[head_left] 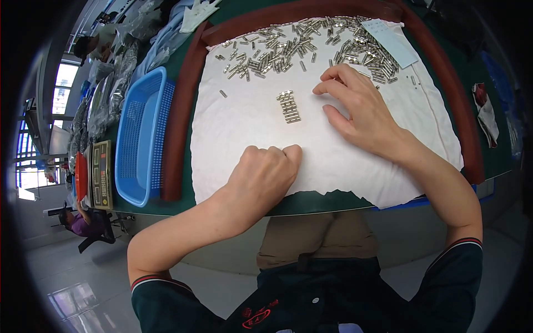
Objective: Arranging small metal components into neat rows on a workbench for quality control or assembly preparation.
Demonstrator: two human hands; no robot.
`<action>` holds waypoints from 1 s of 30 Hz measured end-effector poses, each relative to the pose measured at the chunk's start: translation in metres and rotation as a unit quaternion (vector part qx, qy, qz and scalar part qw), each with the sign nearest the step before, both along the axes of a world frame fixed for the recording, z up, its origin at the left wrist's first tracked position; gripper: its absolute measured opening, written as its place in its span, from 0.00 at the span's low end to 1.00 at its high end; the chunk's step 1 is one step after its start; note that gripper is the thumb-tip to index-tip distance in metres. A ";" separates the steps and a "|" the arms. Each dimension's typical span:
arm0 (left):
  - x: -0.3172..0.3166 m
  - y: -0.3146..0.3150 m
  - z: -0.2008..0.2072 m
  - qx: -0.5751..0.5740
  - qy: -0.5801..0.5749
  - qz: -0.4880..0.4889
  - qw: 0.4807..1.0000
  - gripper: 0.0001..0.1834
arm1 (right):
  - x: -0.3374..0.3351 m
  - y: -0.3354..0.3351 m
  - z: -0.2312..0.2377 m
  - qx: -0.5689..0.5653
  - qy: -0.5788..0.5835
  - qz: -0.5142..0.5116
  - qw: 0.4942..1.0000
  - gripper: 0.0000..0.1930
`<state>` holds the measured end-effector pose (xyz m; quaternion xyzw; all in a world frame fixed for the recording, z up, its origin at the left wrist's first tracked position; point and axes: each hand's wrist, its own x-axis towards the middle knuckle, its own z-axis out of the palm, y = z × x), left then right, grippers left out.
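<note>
A short section of metal watch band [288, 107], made of joined shiny links, lies on the white cloth [233, 119] in front of me. My left hand [265, 173] rests on the cloth nearer to me, closed in a fist; whatever is inside it, if anything, is hidden. To the right of the band section, my right hand [358, 105] hovers with curved fingers and the thumb apart, and nothing shows between them. Many loose metal links [277, 53] are spread across the far part of the cloth, with a single link [223, 94] apart at the left.
A pale blue paper slip [391, 43] lies over links at the far right. Brown padded rails [186, 116] border the cloth. Left of them stand a blue plastic basket [126, 166] and a scale [101, 175]. A small cloth pouch [485, 115] lies at the right.
</note>
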<state>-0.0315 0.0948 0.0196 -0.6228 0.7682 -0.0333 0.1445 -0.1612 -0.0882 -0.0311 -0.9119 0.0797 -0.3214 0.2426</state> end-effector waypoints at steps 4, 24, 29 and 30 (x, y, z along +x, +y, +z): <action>0.010 0.006 0.006 0.038 0.096 0.064 0.993 0.06 | 0.002 0.002 0.002 0.010 -0.001 0.007 1.000 0.11; 0.128 0.054 0.058 -0.197 0.100 0.307 0.926 0.12 | -0.001 -0.001 -0.004 0.005 0.005 -0.007 1.000 0.11; 0.068 -0.008 0.038 -0.101 0.264 0.200 0.938 0.12 | -0.002 0.000 0.004 0.022 0.029 0.004 0.999 0.12; 0.061 -0.017 0.033 -0.091 0.256 0.180 0.945 0.15 | -0.001 0.000 0.003 0.021 0.029 0.004 0.999 0.12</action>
